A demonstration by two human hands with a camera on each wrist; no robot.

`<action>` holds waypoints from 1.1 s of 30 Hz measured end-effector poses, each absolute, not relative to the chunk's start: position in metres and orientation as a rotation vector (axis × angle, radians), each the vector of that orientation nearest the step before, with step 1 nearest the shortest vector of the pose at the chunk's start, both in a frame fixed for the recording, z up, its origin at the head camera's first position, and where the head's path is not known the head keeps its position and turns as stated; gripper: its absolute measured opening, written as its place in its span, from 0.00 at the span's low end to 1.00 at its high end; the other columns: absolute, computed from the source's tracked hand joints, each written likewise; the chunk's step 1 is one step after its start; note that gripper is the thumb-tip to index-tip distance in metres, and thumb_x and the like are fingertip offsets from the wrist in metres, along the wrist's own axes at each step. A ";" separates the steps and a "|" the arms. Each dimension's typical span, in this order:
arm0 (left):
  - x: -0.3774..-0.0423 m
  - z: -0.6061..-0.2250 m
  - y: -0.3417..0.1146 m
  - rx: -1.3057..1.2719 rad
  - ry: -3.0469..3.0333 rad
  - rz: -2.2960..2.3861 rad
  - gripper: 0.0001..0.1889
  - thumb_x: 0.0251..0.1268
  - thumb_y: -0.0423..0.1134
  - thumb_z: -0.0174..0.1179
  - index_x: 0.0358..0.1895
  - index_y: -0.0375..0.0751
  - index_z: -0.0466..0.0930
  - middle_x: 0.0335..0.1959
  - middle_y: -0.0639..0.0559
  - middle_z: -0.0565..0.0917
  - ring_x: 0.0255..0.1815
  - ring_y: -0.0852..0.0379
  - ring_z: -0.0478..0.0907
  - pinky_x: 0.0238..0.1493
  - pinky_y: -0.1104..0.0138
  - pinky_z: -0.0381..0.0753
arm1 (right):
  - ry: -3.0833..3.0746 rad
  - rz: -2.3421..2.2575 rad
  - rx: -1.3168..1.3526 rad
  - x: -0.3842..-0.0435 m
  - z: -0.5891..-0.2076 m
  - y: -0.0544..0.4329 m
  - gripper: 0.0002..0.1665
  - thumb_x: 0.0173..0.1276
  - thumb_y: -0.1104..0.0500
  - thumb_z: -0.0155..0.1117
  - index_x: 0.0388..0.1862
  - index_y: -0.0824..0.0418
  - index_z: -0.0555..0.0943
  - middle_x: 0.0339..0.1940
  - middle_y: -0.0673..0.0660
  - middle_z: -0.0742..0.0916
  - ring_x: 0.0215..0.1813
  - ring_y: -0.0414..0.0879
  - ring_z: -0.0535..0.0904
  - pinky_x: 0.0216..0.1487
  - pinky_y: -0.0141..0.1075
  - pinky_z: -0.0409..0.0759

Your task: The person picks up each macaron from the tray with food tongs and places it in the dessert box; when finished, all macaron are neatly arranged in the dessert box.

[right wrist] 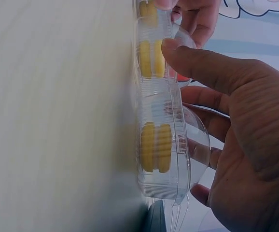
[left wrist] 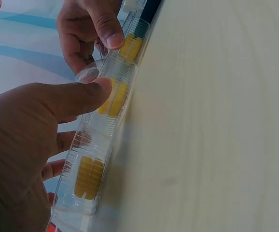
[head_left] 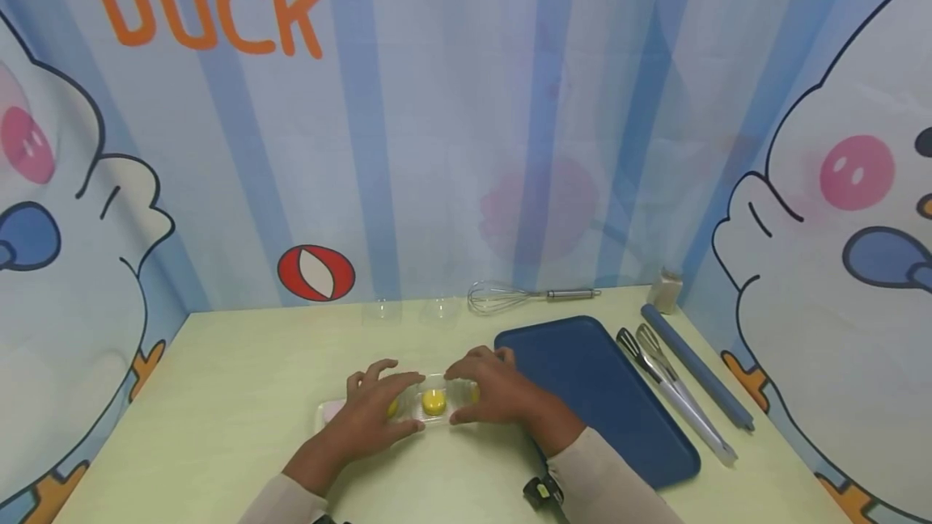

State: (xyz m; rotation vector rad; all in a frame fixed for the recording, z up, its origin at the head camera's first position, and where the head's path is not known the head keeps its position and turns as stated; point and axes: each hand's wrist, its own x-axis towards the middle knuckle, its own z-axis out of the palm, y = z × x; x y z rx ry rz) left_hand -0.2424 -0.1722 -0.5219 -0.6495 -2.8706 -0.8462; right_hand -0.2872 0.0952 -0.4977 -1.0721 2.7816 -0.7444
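A long clear plastic macaron box (head_left: 411,411) lies on the table in front of me, with yellow macarons (head_left: 434,403) in its compartments. My left hand (head_left: 371,409) holds the left part, thumb on the near edge and fingers at the far side. Across the right part, my right hand (head_left: 497,390) grips in the same manner. In the left wrist view, the left thumb rests beside the middle macaron (left wrist: 114,99). A clear dome (right wrist: 197,137) rises above the right-hand macaron (right wrist: 156,147) in the right wrist view. My hands partly hide the outer macarons in the head view.
Right of the box lies a blue tray (head_left: 597,395). Beyond it are metal tongs (head_left: 688,411) and a blue-grey rod (head_left: 699,366). A whisk (head_left: 510,296), two clear domed pieces (head_left: 439,311) and a small container (head_left: 666,291) stand along the back edge.
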 end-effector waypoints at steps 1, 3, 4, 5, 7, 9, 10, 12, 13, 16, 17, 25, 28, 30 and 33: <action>-0.243 -0.522 -0.172 -0.646 -2.868 -0.841 0.33 0.62 0.48 0.81 0.71 0.50 0.82 0.71 0.49 0.85 0.84 0.34 0.63 0.76 0.27 0.57 | 2.784 -0.740 -1.075 -0.287 -0.498 0.095 0.35 0.63 0.46 0.86 0.68 0.52 0.86 0.65 0.50 0.89 0.71 0.53 0.76 0.69 0.65 0.60; -0.244 -0.524 -0.172 -0.648 -2.860 -0.827 0.33 0.62 0.49 0.81 0.71 0.50 0.83 0.70 0.49 0.86 0.85 0.34 0.63 0.76 0.27 0.57 | 2.791 -0.732 -1.078 -0.288 -0.498 0.095 0.35 0.63 0.46 0.86 0.68 0.52 0.87 0.64 0.50 0.90 0.71 0.53 0.76 0.68 0.64 0.61; -0.245 -0.525 -0.172 -0.652 -2.856 -0.822 0.33 0.62 0.49 0.81 0.70 0.50 0.83 0.70 0.48 0.86 0.85 0.34 0.63 0.76 0.27 0.57 | 2.791 -0.733 -1.076 -0.288 -0.498 0.095 0.35 0.63 0.46 0.86 0.68 0.52 0.87 0.64 0.50 0.90 0.71 0.54 0.76 0.67 0.64 0.61; -0.245 -0.525 -0.172 -0.656 -2.854 -0.816 0.33 0.62 0.49 0.81 0.71 0.49 0.83 0.70 0.48 0.86 0.85 0.33 0.62 0.76 0.27 0.56 | 2.793 -0.732 -1.073 -0.288 -0.499 0.095 0.35 0.63 0.46 0.86 0.67 0.52 0.87 0.63 0.50 0.90 0.71 0.54 0.76 0.67 0.64 0.61; -0.246 -0.526 -0.172 -0.666 -2.853 -0.799 0.33 0.62 0.49 0.81 0.71 0.49 0.83 0.70 0.47 0.86 0.86 0.33 0.61 0.76 0.27 0.56 | 2.795 -0.736 -1.064 -0.289 -0.501 0.095 0.34 0.63 0.46 0.86 0.67 0.53 0.87 0.62 0.50 0.91 0.70 0.54 0.76 0.67 0.65 0.61; -0.247 -0.527 -0.172 -0.672 -2.856 -0.783 0.33 0.63 0.50 0.81 0.71 0.48 0.84 0.70 0.48 0.87 0.86 0.32 0.61 0.76 0.27 0.55 | 2.794 -0.742 -1.057 -0.289 -0.502 0.094 0.34 0.63 0.46 0.86 0.66 0.53 0.88 0.61 0.50 0.91 0.70 0.54 0.76 0.67 0.65 0.60; -0.247 -0.528 -0.172 -0.677 -2.852 -0.771 0.33 0.62 0.50 0.81 0.70 0.48 0.84 0.69 0.48 0.87 0.86 0.32 0.61 0.76 0.27 0.56 | 2.794 -0.744 -1.055 -0.289 -0.502 0.094 0.34 0.63 0.46 0.86 0.66 0.52 0.88 0.61 0.50 0.91 0.70 0.54 0.76 0.67 0.66 0.60; -0.246 -0.527 -0.172 -0.682 -2.850 -0.760 0.33 0.62 0.50 0.81 0.70 0.47 0.84 0.69 0.48 0.87 0.86 0.32 0.61 0.75 0.27 0.56 | 2.797 -0.740 -1.057 -0.289 -0.503 0.094 0.34 0.62 0.46 0.86 0.66 0.52 0.88 0.62 0.50 0.91 0.71 0.55 0.75 0.68 0.67 0.60; -0.246 -0.526 -0.172 -0.684 -2.851 -0.760 0.33 0.62 0.50 0.81 0.70 0.47 0.84 0.69 0.48 0.87 0.86 0.31 0.61 0.76 0.27 0.56 | 2.798 -0.737 -1.059 -0.290 -0.503 0.094 0.34 0.62 0.46 0.86 0.66 0.52 0.88 0.62 0.51 0.91 0.72 0.56 0.75 0.68 0.68 0.60; -0.245 -0.524 -0.172 -0.704 -2.849 -0.757 0.33 0.62 0.50 0.81 0.70 0.45 0.83 0.69 0.47 0.87 0.86 0.31 0.60 0.76 0.26 0.56 | 2.802 -0.723 -1.057 -0.290 -0.502 0.094 0.35 0.62 0.46 0.86 0.66 0.53 0.87 0.64 0.51 0.91 0.74 0.57 0.75 0.69 0.69 0.60; -0.245 -0.523 -0.172 -0.711 -2.854 -0.762 0.34 0.63 0.50 0.80 0.70 0.44 0.83 0.70 0.47 0.86 0.86 0.30 0.60 0.76 0.26 0.56 | 2.801 -0.720 -1.054 -0.290 -0.502 0.094 0.35 0.62 0.46 0.86 0.67 0.53 0.87 0.64 0.51 0.90 0.74 0.57 0.75 0.69 0.70 0.59; -0.248 -0.510 -0.178 -0.758 -2.921 -0.767 0.39 0.65 0.57 0.78 0.76 0.44 0.78 0.76 0.46 0.80 0.87 0.29 0.56 0.77 0.24 0.54 | 2.724 -0.824 -1.053 -0.290 -0.493 0.098 0.38 0.67 0.46 0.82 0.72 0.58 0.83 0.72 0.56 0.86 0.77 0.59 0.75 0.73 0.71 0.60; -0.251 -0.502 -0.184 -0.761 -2.947 -0.819 0.40 0.67 0.59 0.76 0.77 0.45 0.76 0.78 0.44 0.78 0.86 0.30 0.59 0.75 0.23 0.57 | 2.684 -0.885 -1.039 -0.291 -0.490 0.100 0.36 0.71 0.45 0.79 0.72 0.59 0.82 0.74 0.58 0.84 0.79 0.60 0.75 0.77 0.75 0.59; -0.254 -0.497 -0.188 -0.754 -2.958 -0.860 0.40 0.69 0.60 0.74 0.79 0.45 0.75 0.80 0.43 0.75 0.85 0.31 0.61 0.75 0.23 0.57 | 2.661 -0.916 -1.033 -0.292 -0.488 0.101 0.36 0.73 0.45 0.77 0.72 0.60 0.82 0.75 0.59 0.84 0.80 0.62 0.74 0.78 0.79 0.57; -0.260 -0.491 -0.193 -0.736 -2.983 -0.889 0.41 0.73 0.62 0.70 0.81 0.45 0.72 0.82 0.40 0.72 0.85 0.32 0.63 0.75 0.22 0.58 | 2.640 -0.930 -1.029 -0.295 -0.485 0.101 0.35 0.75 0.43 0.74 0.73 0.61 0.81 0.75 0.60 0.83 0.81 0.63 0.73 0.78 0.81 0.56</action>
